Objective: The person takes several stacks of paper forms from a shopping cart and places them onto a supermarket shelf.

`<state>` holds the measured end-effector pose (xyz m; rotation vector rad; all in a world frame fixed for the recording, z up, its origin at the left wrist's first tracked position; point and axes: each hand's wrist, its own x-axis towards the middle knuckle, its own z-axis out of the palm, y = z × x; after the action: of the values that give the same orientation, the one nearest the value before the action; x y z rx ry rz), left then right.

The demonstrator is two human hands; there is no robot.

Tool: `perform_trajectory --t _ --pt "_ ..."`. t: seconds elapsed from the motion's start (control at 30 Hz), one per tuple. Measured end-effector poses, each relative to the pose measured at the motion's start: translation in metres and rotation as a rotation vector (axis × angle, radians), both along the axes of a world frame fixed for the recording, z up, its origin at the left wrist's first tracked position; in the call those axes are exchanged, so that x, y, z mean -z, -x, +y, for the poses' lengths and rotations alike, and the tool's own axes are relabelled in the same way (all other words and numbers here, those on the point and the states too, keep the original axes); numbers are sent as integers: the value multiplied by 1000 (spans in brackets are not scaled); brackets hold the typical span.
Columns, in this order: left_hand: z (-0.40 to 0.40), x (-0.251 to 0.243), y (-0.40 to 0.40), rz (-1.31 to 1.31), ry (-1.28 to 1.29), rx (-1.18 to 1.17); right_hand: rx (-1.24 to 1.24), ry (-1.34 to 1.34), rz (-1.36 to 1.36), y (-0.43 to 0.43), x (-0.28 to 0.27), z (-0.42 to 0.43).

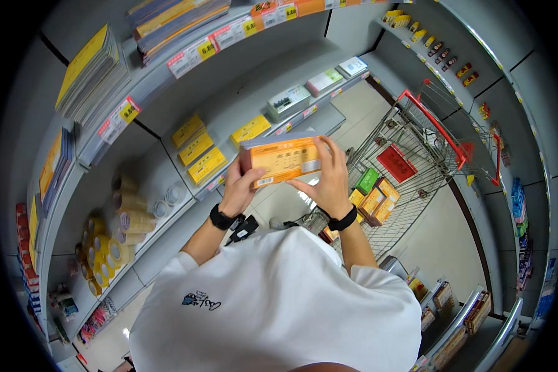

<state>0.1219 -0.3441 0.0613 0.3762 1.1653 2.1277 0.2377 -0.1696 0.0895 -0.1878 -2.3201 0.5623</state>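
Note:
Between both hands I hold a stack of orange-and-yellow printed booklets [283,160], its cover bearing writing and a barcode. My left hand [242,183] grips its left end, with the thumb on the front face. At the right end, the fingers of my right hand [329,179] rest on the top corner, while the thumb lies near the lower edge. Beyond the stack is a grey shelf [228,100] with several yellow booklet stacks [197,151]. Another yellow stack [250,130] lies just behind the one in my hands.
A wire shopping cart [409,195] with red handles stands to the right, holding orange packs [376,204] and a green pack [367,181]. Rolls of packing tape [104,255] crowd the left shelf. An upper shelf edge with price tags [193,56] curves overhead. Small bottles [418,35] line the far-right shelf.

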Motion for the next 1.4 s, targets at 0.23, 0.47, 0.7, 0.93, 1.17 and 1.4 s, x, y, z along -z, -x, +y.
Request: perform_trajectory --t 0.23,0.47,0.7,0.93,1.17,1.4 --pt "-20 3 13 -219 -210 78 -277 1062 -28 -5 56 11" --pt "-34 20 29 -210 -203 134 -294 1189 102 27 59 -26" --pt "-70 63 43 -312 13 250 -198 1028 -92 36 62 -47" --pt "-97 90 48 -400 21 172 -170 997 -192 46 65 -79" --pt "-104 91 65 -354 -47 200 -178 1056 -160 60 64 -78" --pt "-90 93 90 -285 -6 249 -182 1075 -60 70 51 -58"
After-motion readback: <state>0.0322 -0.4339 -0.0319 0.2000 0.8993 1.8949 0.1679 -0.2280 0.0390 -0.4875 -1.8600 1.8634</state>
